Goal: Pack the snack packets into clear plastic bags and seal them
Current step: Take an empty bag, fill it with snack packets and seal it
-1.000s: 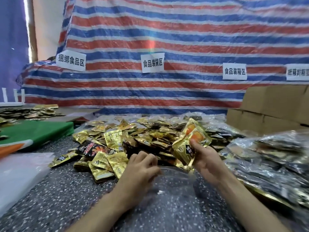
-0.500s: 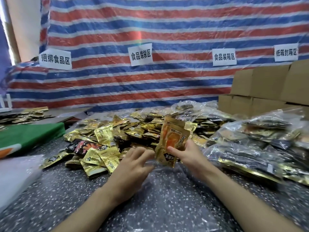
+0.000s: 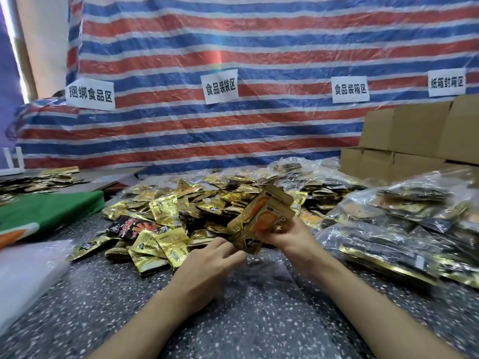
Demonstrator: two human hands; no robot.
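Observation:
My right hand (image 3: 290,237) grips a small bunch of gold and orange snack packets (image 3: 261,218), held upright just above the table. My left hand (image 3: 207,265) lies to the left and below, fingers curled, pinching the mouth of a clear plastic bag (image 3: 261,288). Its fingertips are close to the lower corner of the held packets. The bag lies flat on the speckled table (image 3: 129,320) between my forearms, and its mouth edge is hard to make out. A loose pile of gold packets (image 3: 166,216) spreads just beyond my hands.
Filled clear bags of packets (image 3: 401,229) are heaped at the right. Cardboard boxes (image 3: 414,130) are stacked behind them. A green sheet (image 3: 49,211) and a stack of empty plastic bags (image 3: 23,275) lie at the left. A striped tarp (image 3: 233,47) with paper labels closes off the back.
My right hand has brought the bunch of packets left and down, towards my left hand and the bag's mouth. My left hand has stayed at the bag. The view has shifted.

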